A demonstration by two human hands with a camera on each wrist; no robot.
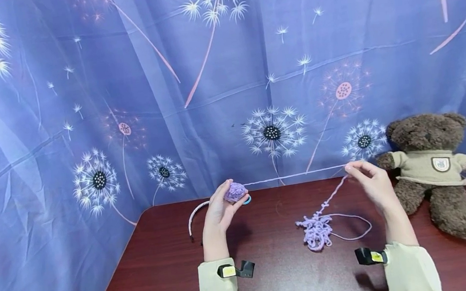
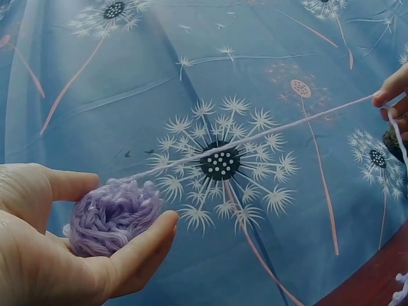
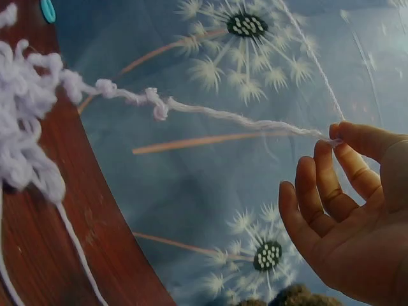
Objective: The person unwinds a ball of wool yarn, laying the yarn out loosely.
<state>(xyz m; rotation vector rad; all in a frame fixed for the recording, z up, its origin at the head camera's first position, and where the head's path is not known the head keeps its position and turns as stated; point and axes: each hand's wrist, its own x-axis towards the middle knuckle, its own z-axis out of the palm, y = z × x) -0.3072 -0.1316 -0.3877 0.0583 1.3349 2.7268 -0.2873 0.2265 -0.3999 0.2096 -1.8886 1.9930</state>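
A small ball of lilac yarn (image 2: 115, 220) sits in my left hand (image 1: 219, 211), held between thumb and fingers. From it a strand of yarn (image 1: 295, 175) runs nearly straight across to my right hand (image 1: 372, 183). There the thumb and index finger pinch the strand, while the other fingers are loosely bent, as the right wrist view shows. Below the pinch the yarn drops, with small knots along it, to a loose tangled heap of the same yarn (image 1: 317, 232) on the table. A wide loop of yarn lies to the heap's right.
A brown teddy bear (image 1: 433, 168) in a cream sweater sits at the table's right. Behind my left hand lies a white curved band (image 1: 193, 217), with a blue ring (image 1: 247, 200) near the fingers. A blue dandelion-print cloth (image 1: 226, 71) hangs behind the dark red table (image 1: 165, 274).
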